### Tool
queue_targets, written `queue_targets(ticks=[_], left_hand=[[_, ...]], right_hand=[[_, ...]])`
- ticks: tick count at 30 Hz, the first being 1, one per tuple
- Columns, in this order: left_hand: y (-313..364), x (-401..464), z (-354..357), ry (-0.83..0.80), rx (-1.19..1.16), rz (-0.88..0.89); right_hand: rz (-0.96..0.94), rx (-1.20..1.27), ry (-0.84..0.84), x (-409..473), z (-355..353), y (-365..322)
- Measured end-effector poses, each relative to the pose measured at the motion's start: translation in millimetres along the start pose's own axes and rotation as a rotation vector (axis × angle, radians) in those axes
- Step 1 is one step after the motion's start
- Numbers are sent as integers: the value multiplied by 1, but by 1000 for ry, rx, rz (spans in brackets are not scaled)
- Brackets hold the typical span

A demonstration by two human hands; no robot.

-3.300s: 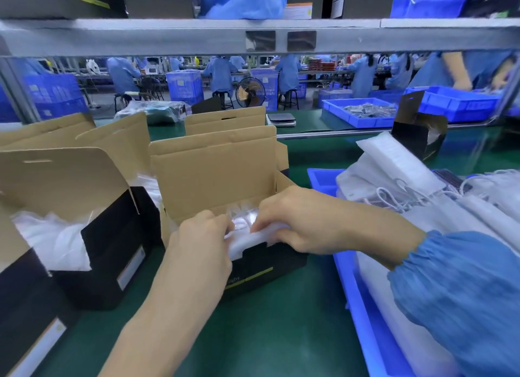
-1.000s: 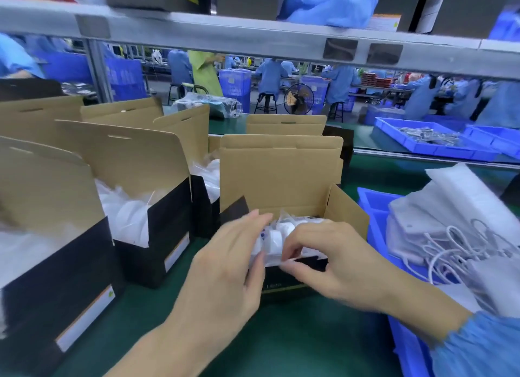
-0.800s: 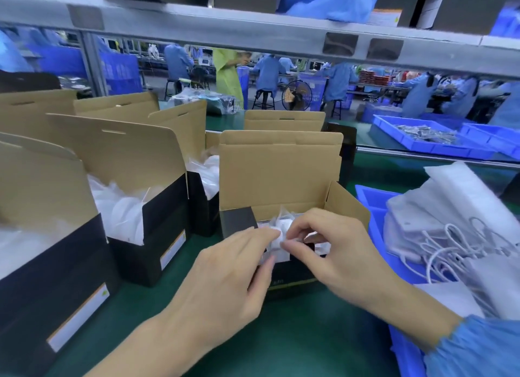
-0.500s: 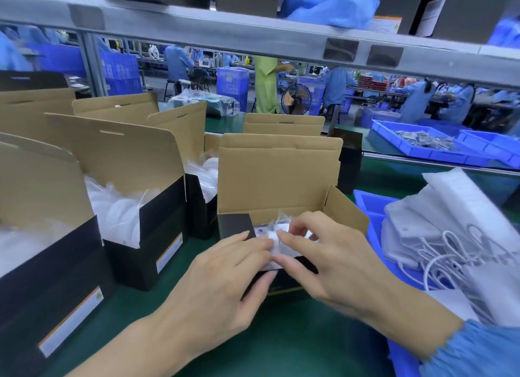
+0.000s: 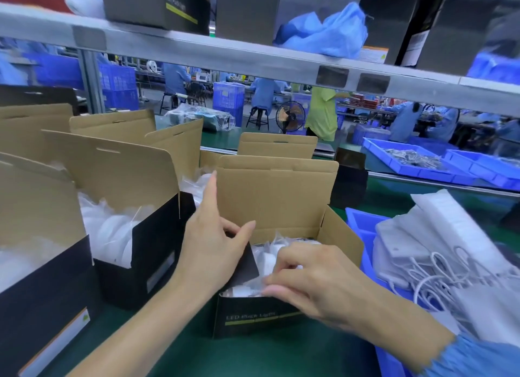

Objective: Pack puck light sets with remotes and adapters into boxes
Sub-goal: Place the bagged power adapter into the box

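Puck light box [image 5: 253, 317], black with "LED Puck Light" printed on its front, stands open on the green desk [image 5: 197, 354] directly in front of the person. Brown lid flap [image 5: 277, 196] upright at the back. Inside: white bagged contents [image 5: 267, 259] in clear plastic, filling the box to near its rim; individual items not distinguishable.

Left hand [image 5: 209, 250]: at the box's left side. Grip on the black side flap [image 5: 247, 267], thumb curled over its upper edge, index finger extended upward along the lid's left edge.

Right hand [image 5: 312, 281]: over the front right of the opening. Grip narrow, fingers curled down and pinching the plastic wrap of the contents.

Left of the box: further open boxes [image 5: 146, 252] in a row, each with white packing showing. Right: blue tray [image 5: 360, 221] holding white adapters with cables [image 5: 439, 267], touching the box's right side or just beside it; cannot tell which.
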State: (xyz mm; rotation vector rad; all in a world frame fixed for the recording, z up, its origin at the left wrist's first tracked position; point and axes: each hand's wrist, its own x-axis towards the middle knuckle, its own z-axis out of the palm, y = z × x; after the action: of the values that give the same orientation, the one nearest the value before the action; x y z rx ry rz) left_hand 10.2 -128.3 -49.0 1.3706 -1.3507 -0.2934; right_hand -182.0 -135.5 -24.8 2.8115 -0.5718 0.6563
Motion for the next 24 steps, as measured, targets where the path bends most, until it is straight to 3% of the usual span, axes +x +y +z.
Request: queue_targets(ticks=[5, 17, 21, 24], left_hand=[[-5, -11, -8, 49, -232, 12], [-9, -15, -18, 50, -90, 21], [-18, -8, -14, -166, -279, -153], [-24, -3, -14, -311, -363, -215]], right_hand=[[-91, -65, -34, -12, -1, 4], [39, 111, -119, -21, -17, 6], [72, 30, 19, -23, -32, 21], [268, 22, 92, -27, -43, 39]])
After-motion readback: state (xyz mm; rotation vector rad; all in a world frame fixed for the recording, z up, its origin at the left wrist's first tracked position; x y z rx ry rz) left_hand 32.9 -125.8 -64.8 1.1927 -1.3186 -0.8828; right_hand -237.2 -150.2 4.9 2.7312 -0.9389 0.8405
